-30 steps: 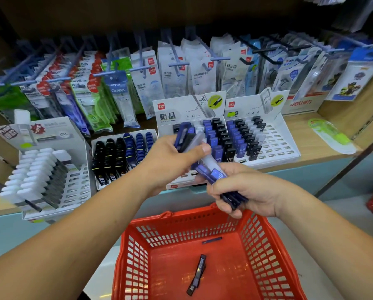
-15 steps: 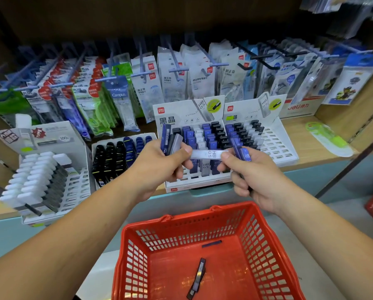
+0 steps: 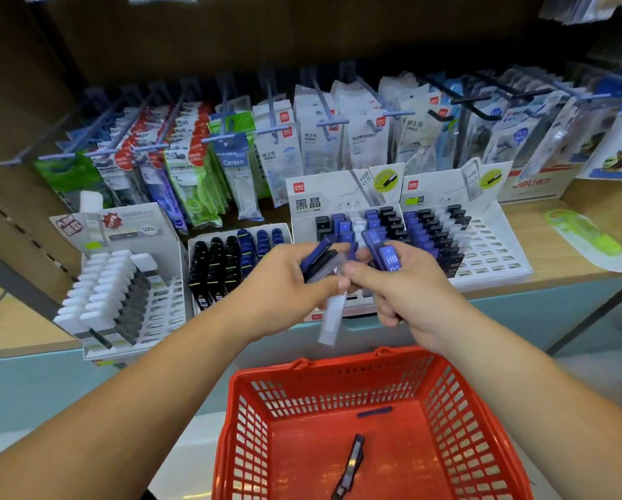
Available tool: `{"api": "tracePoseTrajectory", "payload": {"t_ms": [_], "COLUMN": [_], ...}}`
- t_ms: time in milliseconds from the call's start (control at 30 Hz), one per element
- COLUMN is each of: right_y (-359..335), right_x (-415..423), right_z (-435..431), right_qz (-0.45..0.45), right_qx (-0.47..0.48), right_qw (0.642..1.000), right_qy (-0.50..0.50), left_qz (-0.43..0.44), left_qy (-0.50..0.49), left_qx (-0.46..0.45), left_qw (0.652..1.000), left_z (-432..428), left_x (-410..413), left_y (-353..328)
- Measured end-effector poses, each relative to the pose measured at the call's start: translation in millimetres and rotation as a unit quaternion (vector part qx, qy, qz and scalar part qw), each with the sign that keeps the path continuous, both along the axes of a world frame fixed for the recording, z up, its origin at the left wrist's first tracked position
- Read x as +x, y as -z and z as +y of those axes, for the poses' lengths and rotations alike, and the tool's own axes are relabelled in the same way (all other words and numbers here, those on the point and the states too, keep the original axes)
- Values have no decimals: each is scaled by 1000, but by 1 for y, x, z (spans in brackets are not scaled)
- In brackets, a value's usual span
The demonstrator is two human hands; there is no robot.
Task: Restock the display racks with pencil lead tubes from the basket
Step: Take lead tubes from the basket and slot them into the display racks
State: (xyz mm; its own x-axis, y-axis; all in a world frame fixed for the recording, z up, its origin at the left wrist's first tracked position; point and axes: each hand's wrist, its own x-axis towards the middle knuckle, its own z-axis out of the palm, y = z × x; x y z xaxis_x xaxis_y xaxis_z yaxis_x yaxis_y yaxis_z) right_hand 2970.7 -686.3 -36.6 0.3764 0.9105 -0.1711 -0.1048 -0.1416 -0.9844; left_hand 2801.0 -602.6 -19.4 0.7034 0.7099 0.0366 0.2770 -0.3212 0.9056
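My left hand (image 3: pixel 295 279) grips a small bunch of pencil lead tubes (image 3: pixel 320 261), blue, black and clear. My right hand (image 3: pixel 406 294) holds blue tubes marked HB (image 3: pixel 383 252) and its thumb and forefinger meet the left thumb at a clear white tube (image 3: pixel 333 315) that hangs downward between the hands. Both hands hover in front of the middle white display rack (image 3: pixel 342 200), which holds rows of blue, black and white tubes. Below, the red basket (image 3: pixel 251 427) holds a dark tube (image 3: pixel 351 463) and a blue one (image 3: pixel 374 412).
A second white rack (image 3: pixel 493 247) stands to the right with open slots at its front. A rack of black and blue tubes (image 3: pixel 230 261) and one with white-capped items (image 3: pixel 121 283) stand left. Packets hang on hooks (image 3: pixel 320 138) behind. A green packet (image 3: pixel 587 236) lies on the shelf at right.
The clear white tube, held level between both hands half a second ago, now hangs downward. The hands have drawn closer together, higher than a second ago.
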Motion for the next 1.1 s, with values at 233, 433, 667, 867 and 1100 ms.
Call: {"api": "tracePoseTrajectory", "payload": {"t_ms": [233,433,667,867,1100], "right_y": [-7,-6,-11,-10,-12], "right_x": [-3,-1,8,11,15], "right_z": [12,12,13,14,8], "right_qz": [80,46,139,180,185], "right_qx": [-31,-84,-51,-23,-36], "right_qw": [996,994,985,979,977], "right_qy": [-13,-55,-83,-92,-96], "left_qz": [-7,72,147,117,174], "left_qy": [-174,-122,-125,-132,-112], "left_qx": [81,137,235,246,330], "left_qw": [981,980,953,953,921], "left_z": [41,82,102,107,109], "left_x": [-9,16,23,26,26], "left_y": [-24,-18,5,6,15]}}
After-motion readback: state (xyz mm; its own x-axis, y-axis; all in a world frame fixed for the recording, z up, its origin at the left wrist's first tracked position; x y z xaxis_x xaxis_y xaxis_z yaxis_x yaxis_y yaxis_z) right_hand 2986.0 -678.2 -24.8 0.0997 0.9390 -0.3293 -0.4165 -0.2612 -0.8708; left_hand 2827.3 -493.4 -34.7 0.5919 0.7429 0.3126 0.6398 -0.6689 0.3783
